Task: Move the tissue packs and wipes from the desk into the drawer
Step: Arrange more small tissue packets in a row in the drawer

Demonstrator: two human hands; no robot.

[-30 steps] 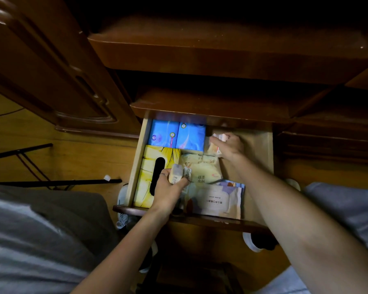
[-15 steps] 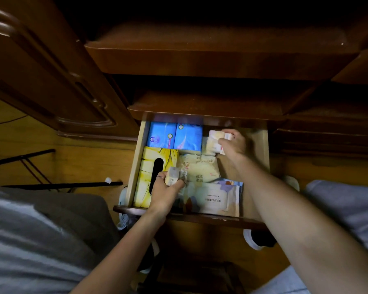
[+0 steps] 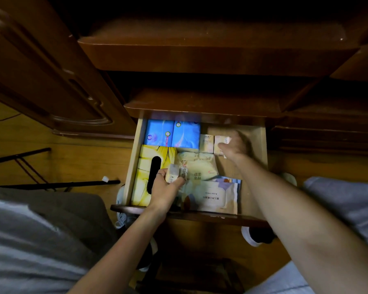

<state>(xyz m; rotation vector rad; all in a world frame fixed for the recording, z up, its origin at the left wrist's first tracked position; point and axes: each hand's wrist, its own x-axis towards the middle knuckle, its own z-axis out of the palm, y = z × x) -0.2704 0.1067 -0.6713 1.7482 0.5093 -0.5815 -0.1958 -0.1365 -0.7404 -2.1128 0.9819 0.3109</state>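
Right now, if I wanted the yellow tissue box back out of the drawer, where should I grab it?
Probably from above, through the dark oval slot of the yellow tissue box: it lies flat, wedged between the drawer wall and neighbouring packs.

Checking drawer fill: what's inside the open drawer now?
Drawer: two blue packs at back, yellow tissue box, cream wipes pack, white wipes pack in front, small packs by right hand. Left hand covers part; underneath unseen.

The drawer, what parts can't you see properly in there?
Head view only:
- Right hand: blurred, so its hold on the small pack is unclear.
- Drawer back: hidden under the desk ledge.
- Wipes: print too small.
- Yellow box: partly behind the left hand.
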